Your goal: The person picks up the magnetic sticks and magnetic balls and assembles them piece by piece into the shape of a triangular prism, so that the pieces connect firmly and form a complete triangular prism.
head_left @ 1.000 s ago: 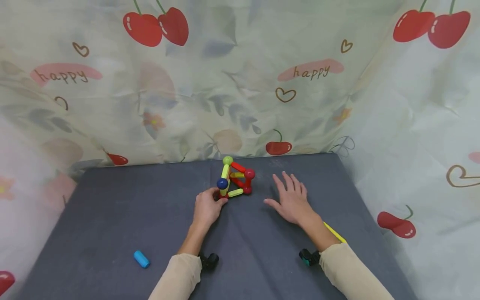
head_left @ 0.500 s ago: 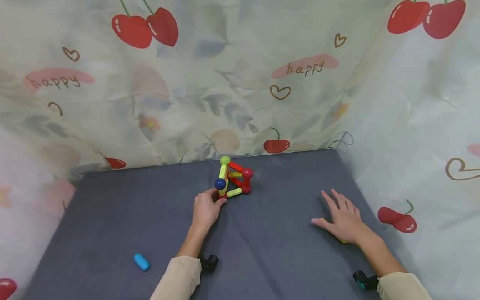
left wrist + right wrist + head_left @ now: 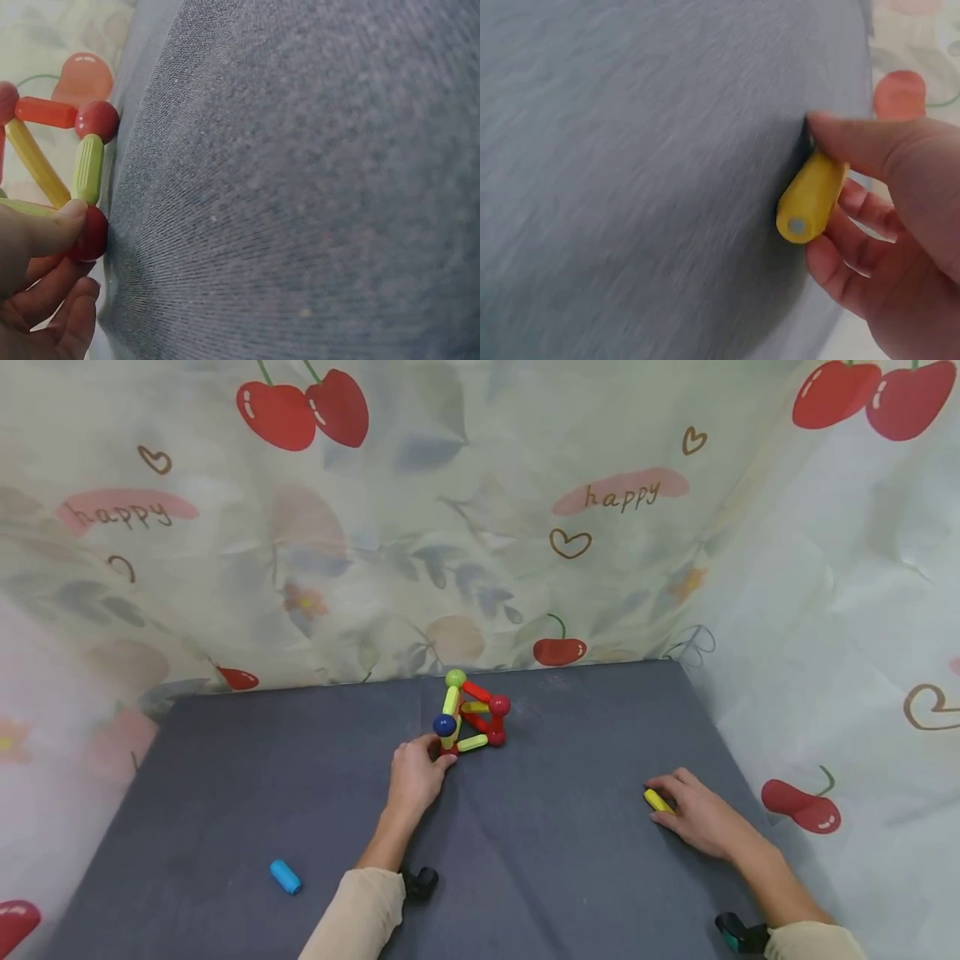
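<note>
A small frame of magnetic rods and balls stands near the back of the table, with a green ball [image 3: 455,678] on top and a blue ball [image 3: 445,725] at the front. My left hand [image 3: 415,777] pinches the red ball [image 3: 91,234] at its lower front corner, thumb on one side and fingers on the other. Light green rods [image 3: 88,171], a yellow rod [image 3: 37,165] and red rods link the balls. Off to the right, my right hand [image 3: 701,818] pinches a yellow magnetic rod [image 3: 810,201] at the tabletop, between thumb and fingers. A grey metal tip shows at its end.
A blue rod [image 3: 285,877] lies alone on the front left of the dark cloth-covered table [image 3: 540,827]. Behind the table hangs a cherry-printed curtain [image 3: 405,527], which also covers the right side [image 3: 862,610].
My right hand has moved right and toward me from beside the frame, and its spread fingers have closed on the yellow rod. The left hand stays at the frame.
</note>
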A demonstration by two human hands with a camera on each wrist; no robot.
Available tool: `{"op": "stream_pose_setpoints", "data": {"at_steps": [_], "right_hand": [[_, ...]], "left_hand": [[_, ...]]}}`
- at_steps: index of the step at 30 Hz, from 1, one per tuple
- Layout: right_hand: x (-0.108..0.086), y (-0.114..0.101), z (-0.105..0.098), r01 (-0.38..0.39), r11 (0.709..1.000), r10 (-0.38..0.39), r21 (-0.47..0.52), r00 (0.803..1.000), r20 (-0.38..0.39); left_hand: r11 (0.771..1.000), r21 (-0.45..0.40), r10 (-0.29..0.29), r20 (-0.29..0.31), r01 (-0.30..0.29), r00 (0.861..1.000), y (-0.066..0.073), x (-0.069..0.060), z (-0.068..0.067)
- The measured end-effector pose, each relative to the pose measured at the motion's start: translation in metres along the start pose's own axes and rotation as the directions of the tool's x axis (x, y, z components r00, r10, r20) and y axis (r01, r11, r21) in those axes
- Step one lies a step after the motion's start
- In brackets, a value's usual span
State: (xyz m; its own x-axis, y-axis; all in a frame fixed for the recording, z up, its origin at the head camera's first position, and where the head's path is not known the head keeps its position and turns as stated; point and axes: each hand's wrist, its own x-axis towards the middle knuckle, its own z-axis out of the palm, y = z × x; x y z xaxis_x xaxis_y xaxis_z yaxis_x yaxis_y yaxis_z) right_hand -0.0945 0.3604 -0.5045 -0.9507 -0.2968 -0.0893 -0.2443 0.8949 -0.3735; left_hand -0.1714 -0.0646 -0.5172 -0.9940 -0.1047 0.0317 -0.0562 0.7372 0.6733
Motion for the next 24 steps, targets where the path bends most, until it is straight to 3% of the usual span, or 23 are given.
{"op": "stream_pose_setpoints", "data": {"at_steps": [6,14,18,24], "right_hand": [[0.031,-0.025,0.006,0.108,0.993,-0.111,-0.037,0.989,-0.096],[0.095,-0.095,-0.007,0.201,0.974,-0.173,0.104,0.958,-0.227],[0.123,-0.137,-0.023,0.301,0.933,-0.235,0.195,0.924,-0.301],[0.155,-0.188,-0.032,0.445,0.846,-0.31,0.294,0.858,-0.408]], "left_hand": [[1.0,0.02,0.012,0.007,-0.012,1.0,-0.003,0.001,0.0],[1.0,0.018,0.013,0.012,-0.013,1.0,-0.003,0.002,0.0],[1.0,0.019,0.017,0.005,-0.017,1.0,-0.002,0.002,0.001],[0.999,0.027,0.017,-0.012,-0.017,1.0,-0.001,0.003,0.0]]}}
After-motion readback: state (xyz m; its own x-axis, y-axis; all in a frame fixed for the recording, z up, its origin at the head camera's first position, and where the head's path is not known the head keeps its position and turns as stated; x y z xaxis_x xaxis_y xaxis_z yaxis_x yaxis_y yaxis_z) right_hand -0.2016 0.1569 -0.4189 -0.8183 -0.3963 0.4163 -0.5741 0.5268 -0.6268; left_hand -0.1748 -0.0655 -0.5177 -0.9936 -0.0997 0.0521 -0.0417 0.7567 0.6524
